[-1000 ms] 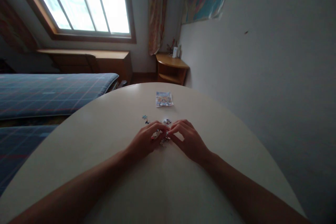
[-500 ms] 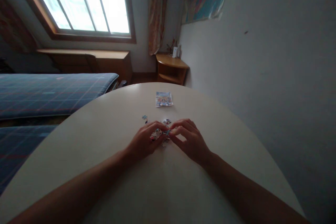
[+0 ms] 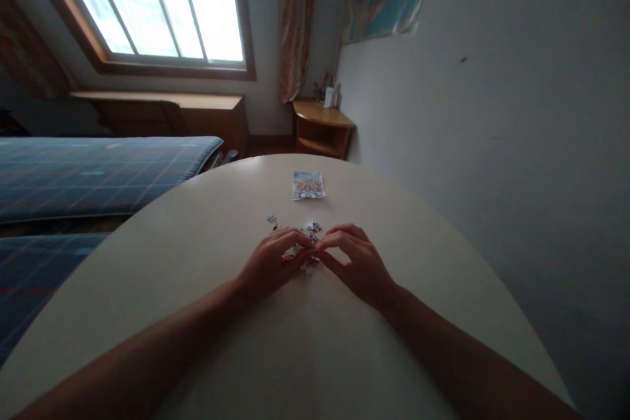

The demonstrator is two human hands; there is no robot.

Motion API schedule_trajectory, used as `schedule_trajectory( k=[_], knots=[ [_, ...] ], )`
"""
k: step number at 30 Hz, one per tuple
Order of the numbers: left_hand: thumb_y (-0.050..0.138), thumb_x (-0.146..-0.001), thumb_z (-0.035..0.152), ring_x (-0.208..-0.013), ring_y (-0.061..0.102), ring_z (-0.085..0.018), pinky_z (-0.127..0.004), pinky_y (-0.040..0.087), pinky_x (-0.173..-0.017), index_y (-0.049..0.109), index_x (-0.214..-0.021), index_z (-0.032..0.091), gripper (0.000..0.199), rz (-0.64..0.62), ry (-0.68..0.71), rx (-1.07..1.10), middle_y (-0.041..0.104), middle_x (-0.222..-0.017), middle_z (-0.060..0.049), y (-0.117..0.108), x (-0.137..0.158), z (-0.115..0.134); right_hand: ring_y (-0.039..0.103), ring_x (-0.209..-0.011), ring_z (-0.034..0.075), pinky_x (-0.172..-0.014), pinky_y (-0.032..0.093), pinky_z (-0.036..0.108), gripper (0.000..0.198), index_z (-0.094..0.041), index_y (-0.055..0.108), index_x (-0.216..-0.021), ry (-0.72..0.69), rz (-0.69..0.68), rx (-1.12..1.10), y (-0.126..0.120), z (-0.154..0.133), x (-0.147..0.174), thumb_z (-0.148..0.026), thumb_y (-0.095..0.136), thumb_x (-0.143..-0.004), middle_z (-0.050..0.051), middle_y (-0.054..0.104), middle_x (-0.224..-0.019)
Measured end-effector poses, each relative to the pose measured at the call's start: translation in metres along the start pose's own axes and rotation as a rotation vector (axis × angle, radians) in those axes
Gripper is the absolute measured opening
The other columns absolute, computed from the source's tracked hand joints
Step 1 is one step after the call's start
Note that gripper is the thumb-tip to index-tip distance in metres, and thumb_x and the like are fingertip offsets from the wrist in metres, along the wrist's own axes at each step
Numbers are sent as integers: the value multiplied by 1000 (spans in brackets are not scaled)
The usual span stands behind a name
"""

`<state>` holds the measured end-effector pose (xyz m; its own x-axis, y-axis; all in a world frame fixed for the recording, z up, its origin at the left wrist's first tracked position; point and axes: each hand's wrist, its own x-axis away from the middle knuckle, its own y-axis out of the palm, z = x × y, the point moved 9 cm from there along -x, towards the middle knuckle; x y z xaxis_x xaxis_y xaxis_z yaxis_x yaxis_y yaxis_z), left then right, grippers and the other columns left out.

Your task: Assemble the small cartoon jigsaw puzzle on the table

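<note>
Small multicoloured jigsaw puzzle pieces lie in a loose cluster on the white table, partly covered by my hands. My left hand curves over the cluster from the left, thumb and fingers brought together at the tips. From the right, my right hand meets it with thumb and forefinger pinched. Between the touching fingertips is a jigsaw puzzle piece, almost fully hidden by the fingers. More pieces show through the gap under my left hand and just below the fingertips. One pale blue piece lies apart, beyond my left hand.
A printed picture sheet lies flat beyond the pieces on the round white table. The wall runs along the right. A blue plaid mattress is at the left, and a wooden corner shelf stands behind the table.
The fingertips of both hands have closed together, hiding the bluish piece that showed between them before. The hands otherwise stay nearly in place.
</note>
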<state>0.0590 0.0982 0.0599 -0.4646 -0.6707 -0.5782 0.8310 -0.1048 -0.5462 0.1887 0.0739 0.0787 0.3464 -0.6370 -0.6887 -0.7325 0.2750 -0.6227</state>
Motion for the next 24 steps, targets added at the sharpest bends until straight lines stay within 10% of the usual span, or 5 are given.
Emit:
schedule_trajectory(
  k=[11, 24],
  knots=[
    [60, -91, 22, -84, 64, -18, -31, 49, -80, 64, -92, 21, 4, 2, -63, -81, 69, -89, -3, 2, 1, -11, 63, -93, 19, -87, 48, 35, 2, -23, 65, -91, 51, -11, 60, 1, 7, 1, -23, 64, -90, 2, 72, -89],
    [56, -93, 26, -114, 58, -25, -46, 43, -103, 66, -115, 23, 25, -59, -154, -380, 66, -123, -6, 6, 4, -32, 60, -86, 23, -74, 43, 35, 3, -20, 64, -88, 314, -204, 659, 4, 43, 7, -19, 62, -88, 5, 68, -89]
  ],
)
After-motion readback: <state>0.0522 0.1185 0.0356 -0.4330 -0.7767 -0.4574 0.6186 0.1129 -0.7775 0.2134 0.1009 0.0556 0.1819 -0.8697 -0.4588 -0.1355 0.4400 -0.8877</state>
